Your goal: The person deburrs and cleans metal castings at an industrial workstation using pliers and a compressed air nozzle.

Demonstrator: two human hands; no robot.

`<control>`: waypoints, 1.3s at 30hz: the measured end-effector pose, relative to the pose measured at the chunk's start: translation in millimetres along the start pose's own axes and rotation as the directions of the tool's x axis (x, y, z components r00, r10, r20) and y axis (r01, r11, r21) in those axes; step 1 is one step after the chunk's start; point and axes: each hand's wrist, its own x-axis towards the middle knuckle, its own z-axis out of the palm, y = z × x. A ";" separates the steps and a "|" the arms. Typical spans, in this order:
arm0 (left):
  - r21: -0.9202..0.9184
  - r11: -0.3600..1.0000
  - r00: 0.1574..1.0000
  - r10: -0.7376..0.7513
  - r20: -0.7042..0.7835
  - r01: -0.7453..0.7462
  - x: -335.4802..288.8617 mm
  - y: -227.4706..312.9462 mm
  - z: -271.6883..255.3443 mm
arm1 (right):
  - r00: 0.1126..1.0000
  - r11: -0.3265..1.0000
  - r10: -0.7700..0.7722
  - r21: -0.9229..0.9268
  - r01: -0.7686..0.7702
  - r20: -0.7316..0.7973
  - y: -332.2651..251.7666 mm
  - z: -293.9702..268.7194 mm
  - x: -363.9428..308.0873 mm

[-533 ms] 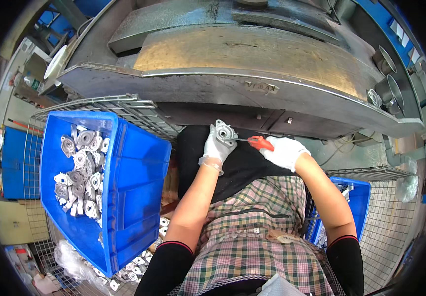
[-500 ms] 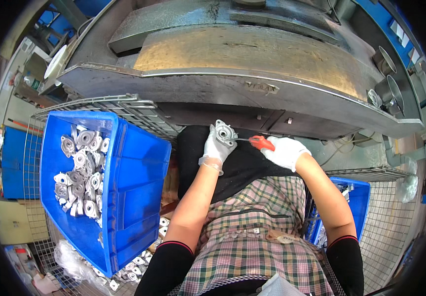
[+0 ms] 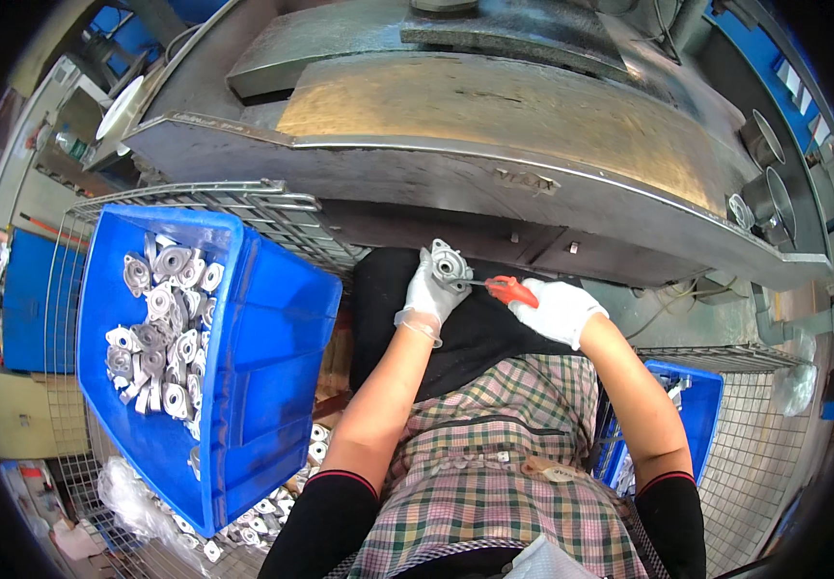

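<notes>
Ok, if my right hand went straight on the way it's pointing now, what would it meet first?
Probably the metal part in your left hand; the red-handled tool in your right hand appears to reach it, though exact depth is unclear.

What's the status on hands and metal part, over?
Left hand gripping metal part. Right hand closed on red-handled tool, shaft reaching to the part. Nothing visibly in the way; blue bin at left, apart from both hands.

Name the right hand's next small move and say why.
Probably a short, light stroke of the red-handled tool along the metal part's edge: the right hand grips the handle, the tip appears to meet that edge, and the left hand holds the part.
</notes>
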 end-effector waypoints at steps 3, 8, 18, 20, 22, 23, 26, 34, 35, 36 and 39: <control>0.033 0.999 0.998 0.005 0.055 -0.007 1.5 2.0 -2.5 | 0.999 0.999 -0.035 0.008 0.035 -0.029 0.3 6.5 11.7; -0.021 0.999 0.999 0.035 0.027 -0.034 1.0 1.9 4.6 | 0.990 0.998 0.024 0.053 -0.016 -0.139 -6.1 3.0 31.2; 0.041 0.997 0.998 0.061 0.001 -0.061 1.0 3.3 5.9 | 0.997 0.995 0.031 0.100 -0.023 -0.076 -12.7 -2.6 41.5; 0.042 0.997 0.998 0.065 -0.004 -0.065 2.0 3.3 7.1 | 0.996 0.995 0.028 0.100 -0.020 -0.079 -11.0 -0.6 44.4; 0.038 0.997 0.998 0.060 -0.005 -0.060 2.6 2.9 7.3 | 0.997 0.995 0.038 0.091 -0.032 -0.071 -10.0 -1.1 45.7; 0.038 0.997 0.998 0.061 -0.005 -0.061 2.6 2.7 7.5 | 0.997 0.996 0.048 0.082 -0.043 -0.062 -9.5 -1.4 46.0; 0.008 0.999 0.998 0.051 -0.029 -0.051 2.2 2.3 7.0 | 0.995 0.992 0.083 0.097 -0.077 -0.063 -7.1 -2.6 45.3; -0.018 0.999 0.997 0.045 -0.057 -0.046 1.9 2.7 3.1 | 0.992 0.991 0.101 0.092 -0.094 -0.076 -1.3 0.2 47.1; -0.016 0.999 0.997 0.047 -0.058 -0.048 2.6 2.4 5.6 | 0.992 0.992 0.100 0.090 -0.093 -0.080 -0.5 0.7 47.4; -0.015 0.999 0.996 0.040 -0.083 -0.041 2.8 1.7 10.5 | 0.992 0.992 0.099 0.090 -0.092 -0.080 -1.8 0.0 46.8; 0.005 1.000 0.997 0.023 -0.079 -0.023 3.9 4.3 16.5 | 0.993 0.990 0.101 0.102 -0.094 -0.068 -4.9 -1.8 45.1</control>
